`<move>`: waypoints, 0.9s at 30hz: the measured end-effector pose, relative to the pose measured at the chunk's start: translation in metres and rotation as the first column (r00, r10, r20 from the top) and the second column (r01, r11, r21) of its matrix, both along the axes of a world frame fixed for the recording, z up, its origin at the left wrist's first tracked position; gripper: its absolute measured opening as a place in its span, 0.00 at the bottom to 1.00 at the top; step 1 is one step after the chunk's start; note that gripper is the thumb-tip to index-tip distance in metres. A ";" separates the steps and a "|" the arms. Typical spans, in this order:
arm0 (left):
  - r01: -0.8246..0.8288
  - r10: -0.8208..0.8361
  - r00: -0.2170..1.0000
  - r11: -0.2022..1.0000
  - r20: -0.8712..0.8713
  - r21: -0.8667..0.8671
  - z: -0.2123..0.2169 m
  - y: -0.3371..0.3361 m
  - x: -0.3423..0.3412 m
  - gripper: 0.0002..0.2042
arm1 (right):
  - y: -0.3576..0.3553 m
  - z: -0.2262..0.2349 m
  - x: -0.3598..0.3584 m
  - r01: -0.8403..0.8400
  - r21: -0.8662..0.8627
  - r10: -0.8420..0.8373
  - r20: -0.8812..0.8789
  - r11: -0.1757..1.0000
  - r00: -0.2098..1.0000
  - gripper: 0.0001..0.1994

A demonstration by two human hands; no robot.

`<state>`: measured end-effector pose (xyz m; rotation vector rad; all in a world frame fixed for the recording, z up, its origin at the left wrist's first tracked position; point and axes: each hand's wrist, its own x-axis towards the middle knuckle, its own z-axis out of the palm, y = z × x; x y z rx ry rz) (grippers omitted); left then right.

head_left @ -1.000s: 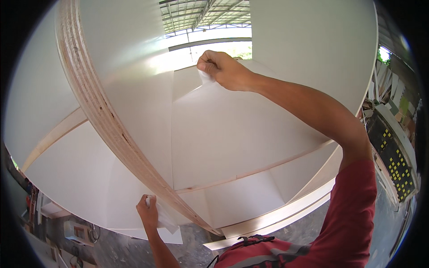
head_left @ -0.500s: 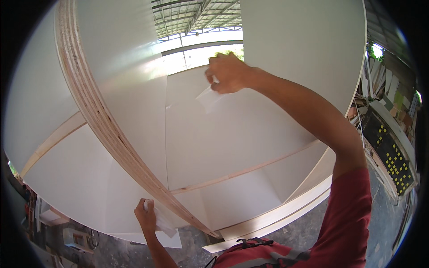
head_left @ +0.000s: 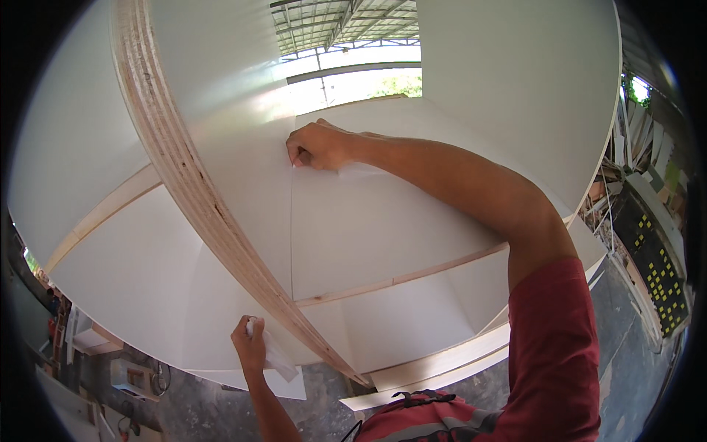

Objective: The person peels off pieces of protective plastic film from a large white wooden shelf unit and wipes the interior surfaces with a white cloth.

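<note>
My right hand (head_left: 320, 144) reaches deep into a white panelled cabinet, fingers pinched at the seam where the white shelf board (head_left: 368, 236) meets the upright white panel (head_left: 236, 147). Under that wrist shows a thin, whitish, see-through sheet (head_left: 357, 170); its link to the fingertips is partly hidden by the hand. Low down, left of the upright's front edge, my left hand (head_left: 250, 342) is closed round a crumpled piece of white, see-through sheet (head_left: 278, 357) that hangs beside the wrist.
A thick layered plywood edge (head_left: 184, 162) runs between the two bays. Wooden strips (head_left: 398, 281) front the shelves. A low box-like unit (head_left: 134, 379) stands on the concrete floor (head_left: 213, 412) at left. Scrap boards and a black board with yellow squares (head_left: 655, 272) lie at right.
My right hand has moved left and slightly down, from above the shelf to the seam at the upright panel. The left hand stays low with its sheet. The view has shifted slightly.
</note>
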<state>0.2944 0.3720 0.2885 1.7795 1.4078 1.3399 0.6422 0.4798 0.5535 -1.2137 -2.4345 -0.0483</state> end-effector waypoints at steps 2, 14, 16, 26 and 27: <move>-0.003 0.003 1.000 1.000 0.010 -0.025 -0.001 -0.001 -0.001 0.09 | 0.000 -0.003 0.003 -0.034 0.064 0.029 0.078 0.997 0.997 0.04; 0.010 -0.009 0.999 1.000 0.048 -0.024 -0.004 0.002 0.002 0.09 | -0.060 0.045 0.123 0.183 -0.156 -0.174 0.075 0.971 0.982 0.04; 0.001 -0.001 1.000 1.000 0.029 -0.012 0.000 -0.003 0.001 0.09 | -0.075 0.054 0.135 0.292 -0.159 -0.280 0.095 0.943 0.955 0.08; -0.044 0.045 0.998 0.999 -0.034 0.020 -0.002 -0.003 0.003 0.08 | -0.076 0.024 0.069 0.535 0.086 -0.541 0.088 0.840 0.836 0.30; -0.046 0.046 0.998 0.999 -0.029 0.018 -0.004 -0.002 -0.001 0.08 | -0.076 0.020 0.047 0.571 0.071 -0.575 0.131 0.818 0.808 0.29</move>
